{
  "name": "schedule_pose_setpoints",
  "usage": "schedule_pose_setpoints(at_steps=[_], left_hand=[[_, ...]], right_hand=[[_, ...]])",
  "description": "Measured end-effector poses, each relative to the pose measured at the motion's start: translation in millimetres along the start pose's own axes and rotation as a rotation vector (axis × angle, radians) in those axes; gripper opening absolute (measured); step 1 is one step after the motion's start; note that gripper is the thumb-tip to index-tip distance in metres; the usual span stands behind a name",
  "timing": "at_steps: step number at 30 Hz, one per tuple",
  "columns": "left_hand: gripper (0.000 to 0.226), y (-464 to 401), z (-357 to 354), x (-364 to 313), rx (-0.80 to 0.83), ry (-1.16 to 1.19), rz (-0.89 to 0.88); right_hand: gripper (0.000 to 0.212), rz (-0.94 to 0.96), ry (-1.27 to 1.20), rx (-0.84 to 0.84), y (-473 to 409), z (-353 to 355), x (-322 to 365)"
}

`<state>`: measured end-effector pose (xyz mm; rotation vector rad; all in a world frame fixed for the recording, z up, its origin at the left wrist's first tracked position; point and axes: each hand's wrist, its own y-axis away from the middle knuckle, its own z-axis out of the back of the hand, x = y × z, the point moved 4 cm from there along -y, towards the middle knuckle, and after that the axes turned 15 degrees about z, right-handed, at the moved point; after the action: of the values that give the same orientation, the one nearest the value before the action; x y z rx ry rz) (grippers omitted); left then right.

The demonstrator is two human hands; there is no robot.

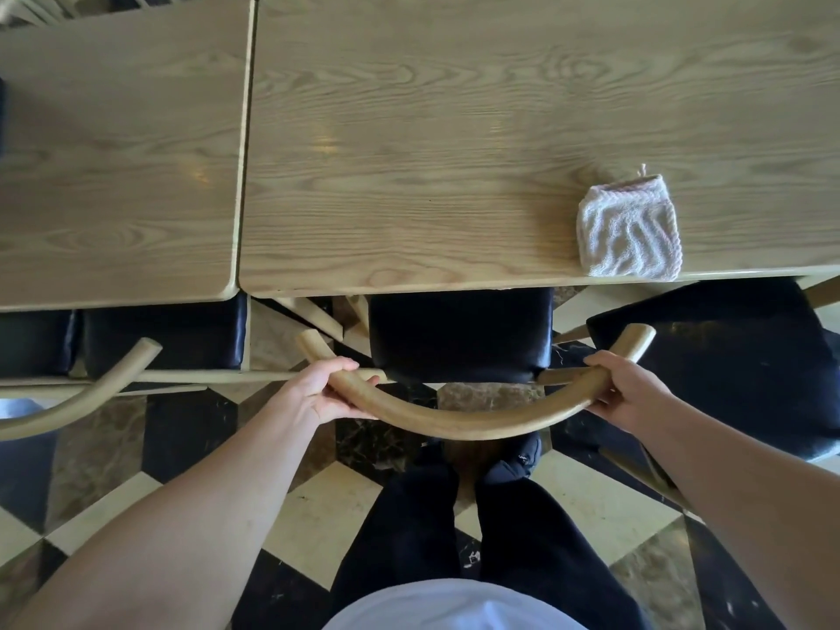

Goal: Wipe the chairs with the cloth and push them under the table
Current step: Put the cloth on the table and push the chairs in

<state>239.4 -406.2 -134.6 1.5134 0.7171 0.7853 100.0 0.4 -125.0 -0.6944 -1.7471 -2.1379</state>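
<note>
Head view: both hands, left hand (318, 393) and right hand (629, 393), fingers wrapped round the chair backrest (463, 420) (cloth (629, 229) on table (409, 152)).

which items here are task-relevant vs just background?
In the job:
- middle chair, curved backrest held by left hand and right hand
- cloth, lying near the table edge
- table
- left chair and right chair, also to be handled

Just there:
- second table at left
- checkered floor
</note>
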Motion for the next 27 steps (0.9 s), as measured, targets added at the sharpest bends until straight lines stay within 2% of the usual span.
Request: schedule_pose_setpoints(at_steps=[4,8,9,11,14,17,21,27], left_hand=[[0.060,18.5,-1.7,-19.7,-0.002,-0.019,-0.027],[0.063,33.0,27.0,-63.2,-0.030,0.044,-0.122],[0.065,-4.7,-2.5,-28.8,0.018,0.017,-0.021],[0.065,-10.8,-26.5,-12.2,0.054,-0.086,-0.033],[0.056,-20.7,-16.1,-1.4,0.040,-0.031,-0.001],[0.059,-26.1,11.1,3.6,0.052,-0.008,-0.013],[0.044,-21.2,-3.5,2.4,0.095,-0.013,-0.046],[0.045,-20.2,-3.2,-5.3,0.081,0.014,-0.047]], right_hand=[[0.046,-0.001,-0.027,0.011,-4.2,-20.1,6.3],[0.025,0.042,0.012,0.068,6.8,-68.6,13.1],[0.025,0.127,0.047,-0.069,-5.4,-22.2,22.7],[0.025,0.145,0.069,-0.183,-12.6,2.2,37.7],[0.026,0.092,0.064,-0.079,-21.0,4.3,5.2],[0.033,0.041,0.035,-0.039,-11.6,-3.0,-29.2],[0.031,0.091,-0.005,-0.053,-16.2,3.8,-7.4],[0.029,0.103,-0.005,-0.027,-18.9,-5.7,-5.0]])
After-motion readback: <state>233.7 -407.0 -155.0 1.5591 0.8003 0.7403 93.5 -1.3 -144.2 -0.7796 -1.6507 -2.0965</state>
